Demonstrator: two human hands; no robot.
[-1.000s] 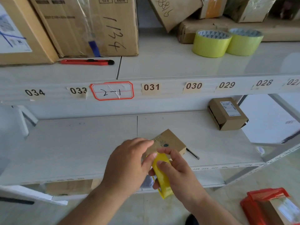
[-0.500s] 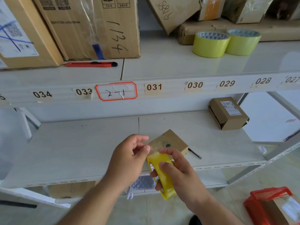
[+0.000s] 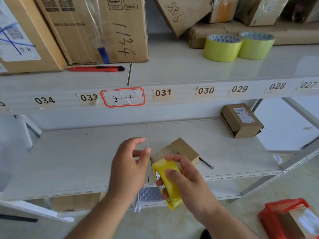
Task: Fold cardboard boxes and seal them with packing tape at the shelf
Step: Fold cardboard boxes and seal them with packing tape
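**Taping a small box at the white shelf**

On the lower shelf (image 3: 72, 163), the right hand (image 3: 188, 185) grips a yellow tape roll (image 3: 168, 185) against the small cardboard box (image 3: 181, 149). The left hand (image 3: 128, 168) hovers beside, fingers relaxed, holding nothing. Farther up lie two tape rolls (image 3: 238, 47) and a red utility knife (image 3: 96, 68).

1. Two bare forearms reach forward from the lower edge of the view, angled toward each other.
2. The left hand (image 3: 128, 167) is raised with its back toward the viewer. Its fingers are loosely curved and spread, and the thumb tip points right. It holds nothing.
3. The right hand (image 3: 187, 182) sits just beside it, lower and to the right, with fingers and thumb curled in a grip.
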